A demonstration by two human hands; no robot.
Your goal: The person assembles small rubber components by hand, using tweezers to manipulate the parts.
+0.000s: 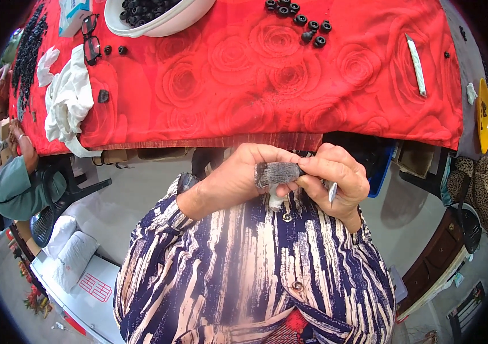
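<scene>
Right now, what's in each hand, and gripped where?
Right hand holds a slim metal blade by its upper end, tip pointing down. Left hand has a grey knit cover over one finger; anything pinched there is hidden.

I see a red tablecloth (267, 86) printed with a tone-on-tone rose pattern. Small black ring-shaped parts (300, 18) lie on it, and more black ones fill a white bowl (166, 24). A white cloth (67, 97) hangs over its edge beside black-framed glasses (90, 39). My left hand (238, 175) wears a grey knitted finger cot (278, 172); my right hand (335, 175) shows a silvery blade (332, 192). My shirt (244, 269) is navy with cream brush-like streaks. At the right sits a yellow dish (484, 114).
</scene>
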